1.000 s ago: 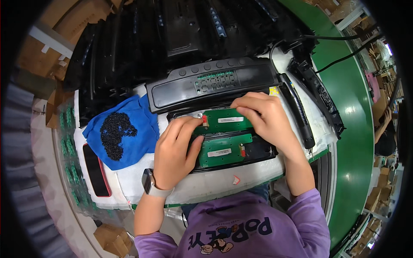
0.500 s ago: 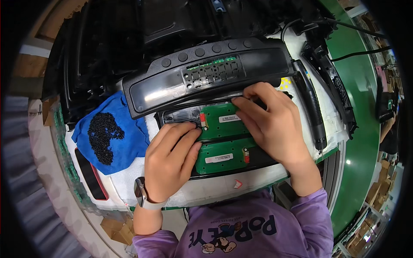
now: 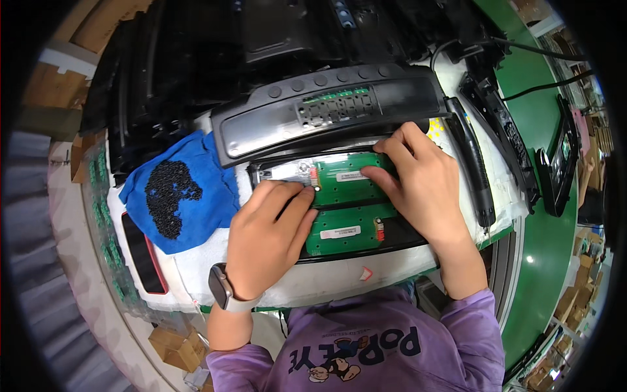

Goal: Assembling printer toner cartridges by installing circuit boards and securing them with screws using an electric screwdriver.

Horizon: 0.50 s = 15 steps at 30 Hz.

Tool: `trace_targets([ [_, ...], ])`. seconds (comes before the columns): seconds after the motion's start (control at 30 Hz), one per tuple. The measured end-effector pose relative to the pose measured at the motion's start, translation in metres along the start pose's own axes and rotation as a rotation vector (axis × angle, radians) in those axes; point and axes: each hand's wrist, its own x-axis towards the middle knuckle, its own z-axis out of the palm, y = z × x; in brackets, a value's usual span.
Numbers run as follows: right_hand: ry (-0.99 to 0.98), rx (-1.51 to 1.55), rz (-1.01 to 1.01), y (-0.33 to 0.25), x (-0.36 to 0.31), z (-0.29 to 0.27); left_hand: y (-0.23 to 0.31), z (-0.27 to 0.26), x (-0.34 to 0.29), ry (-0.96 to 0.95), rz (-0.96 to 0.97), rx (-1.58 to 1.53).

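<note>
Two green circuit boards lie one behind the other in a black housing (image 3: 268,171). My left hand (image 3: 268,228) is closed, its fingertips on the left end of the upper circuit board (image 3: 346,191), beside a red-and-white connector (image 3: 314,178). At that board's right end, my right hand (image 3: 421,186) grips it, thumb on its face and bent fingers at its far edge. Nearer me is the lower circuit board (image 3: 336,243), which has a white label and a red connector. Just beyond my hands stands a black display panel (image 3: 261,134) with round buttons and a digit window.
Small black screws or similar bits (image 3: 171,196) are heaped on a blue cloth (image 3: 199,232) at left, beside a red-edged phone (image 3: 142,255). A black electric screwdriver (image 3: 471,163) lies right. Black plastic parts (image 3: 274,32) stack behind. Another black housing (image 3: 556,160) sits on the green surface (image 3: 532,261).
My right thumb has shifted onto the upper board's face. My left fingertips stay at its left end. The view has shifted slightly, and the far-right black housing now appears nearer the white mat.
</note>
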Motion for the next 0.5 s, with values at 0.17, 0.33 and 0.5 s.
trace_targets([
  [0.17, 0.159, 0.041, -0.072, -0.003, 0.002, -0.008, -0.017, -0.026, -0.003, 0.303, -0.047, 0.089],
  [0.33, 0.274, 0.076, -0.023, -0.005, 0.001, -0.018, -0.044, -0.073, -0.040, 0.387, -0.623, 0.642],
  [0.5, 0.312, 0.059, -0.017, 0.008, -0.010, -0.031, -0.057, -0.070, -0.050, 0.196, -0.706, 0.717],
])
